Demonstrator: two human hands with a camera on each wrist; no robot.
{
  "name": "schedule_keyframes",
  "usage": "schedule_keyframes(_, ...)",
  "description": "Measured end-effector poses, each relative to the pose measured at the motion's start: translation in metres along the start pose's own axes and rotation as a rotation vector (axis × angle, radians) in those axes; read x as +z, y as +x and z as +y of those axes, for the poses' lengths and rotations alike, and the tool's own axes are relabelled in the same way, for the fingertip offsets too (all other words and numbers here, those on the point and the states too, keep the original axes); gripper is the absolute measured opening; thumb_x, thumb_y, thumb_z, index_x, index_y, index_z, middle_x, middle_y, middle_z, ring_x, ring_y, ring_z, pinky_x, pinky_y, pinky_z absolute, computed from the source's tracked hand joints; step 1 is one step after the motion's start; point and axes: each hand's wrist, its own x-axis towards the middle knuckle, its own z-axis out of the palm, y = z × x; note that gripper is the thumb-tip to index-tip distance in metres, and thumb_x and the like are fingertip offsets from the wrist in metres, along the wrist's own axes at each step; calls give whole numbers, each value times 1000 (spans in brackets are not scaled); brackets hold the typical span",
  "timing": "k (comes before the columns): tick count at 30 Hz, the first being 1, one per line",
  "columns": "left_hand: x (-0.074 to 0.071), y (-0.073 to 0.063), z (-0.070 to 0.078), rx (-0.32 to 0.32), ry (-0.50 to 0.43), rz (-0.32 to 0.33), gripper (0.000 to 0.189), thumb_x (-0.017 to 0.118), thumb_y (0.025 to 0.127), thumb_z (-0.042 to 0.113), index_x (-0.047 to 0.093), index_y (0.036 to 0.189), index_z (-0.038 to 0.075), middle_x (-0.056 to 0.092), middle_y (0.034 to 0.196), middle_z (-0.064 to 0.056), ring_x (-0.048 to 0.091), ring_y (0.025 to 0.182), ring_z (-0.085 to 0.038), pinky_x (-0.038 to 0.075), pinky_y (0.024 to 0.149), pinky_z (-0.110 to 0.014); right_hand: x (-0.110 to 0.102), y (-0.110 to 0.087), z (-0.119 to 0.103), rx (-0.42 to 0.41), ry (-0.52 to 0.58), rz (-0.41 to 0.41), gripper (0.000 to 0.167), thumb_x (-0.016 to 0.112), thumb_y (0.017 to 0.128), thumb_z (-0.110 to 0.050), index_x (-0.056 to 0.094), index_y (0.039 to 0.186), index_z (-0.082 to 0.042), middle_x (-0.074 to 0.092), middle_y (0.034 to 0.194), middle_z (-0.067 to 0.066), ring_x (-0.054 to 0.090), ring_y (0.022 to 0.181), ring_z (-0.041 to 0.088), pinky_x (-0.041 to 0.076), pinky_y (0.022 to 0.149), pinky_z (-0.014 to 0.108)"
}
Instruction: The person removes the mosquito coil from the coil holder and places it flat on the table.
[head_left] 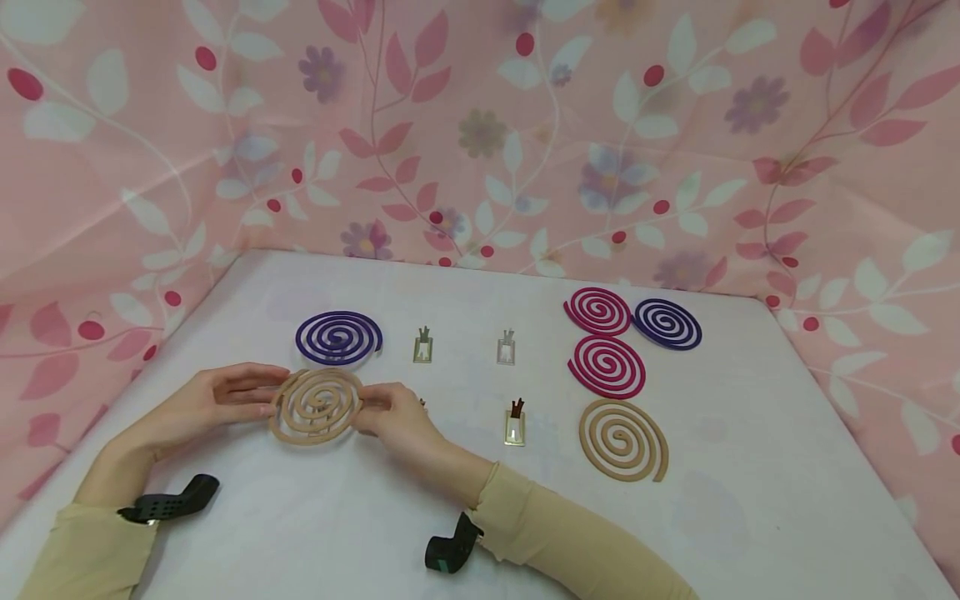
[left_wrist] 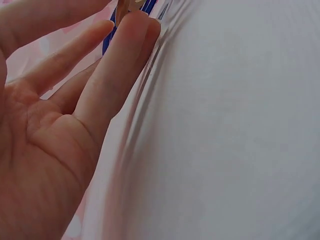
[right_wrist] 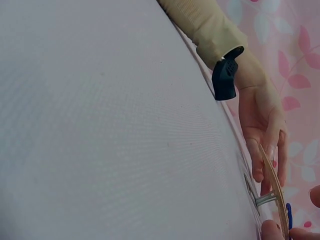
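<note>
the left hand (head_left: 204, 407), fingers nearly straight, pinches one edge of a flat tan spiral coil (head_left: 324, 403); the right hand (head_left: 401, 419) pinches the opposite edge. the coil is over a small metal stand (right_wrist: 265, 199), near a flat purple spiral coil (head_left: 338, 337).

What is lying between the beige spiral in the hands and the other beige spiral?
In the head view: the right hand, a small thing mostly hidden behind it, and a gold-coloured stand with brown prongs.
</note>
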Motion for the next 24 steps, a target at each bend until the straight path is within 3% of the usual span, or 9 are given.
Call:
schedule_keyframes(9,0,1,1,11,-54,-19,48,61,97,0,45,141,-8,68,129,5,65,115,-4,56,91,-20,0,1,2,9,-7,49,47,65,79,-1,65,126,3,63,123,8,56,99,7,49,82,18)
schedule_keyframes(16,-1,1,-1,21,-60,-27,47,60,97,-1,45,141,-8,69,127,4,65,114,-4,57,90,-22,1,4,3,66,198,-2,45,61,85,5,60,129,7,62,124,12,69,84,16,60,85,28)
schedule_keyframes(24,-1,1,1,8,-85,-36,47,58,98,-1,43,142,-7,69,128,4,67,113,-7,58,89,-24,3,4,1,97,339,5,43,58,84,10,57,127,11,67,113,22,67,79,17,61,86,35)
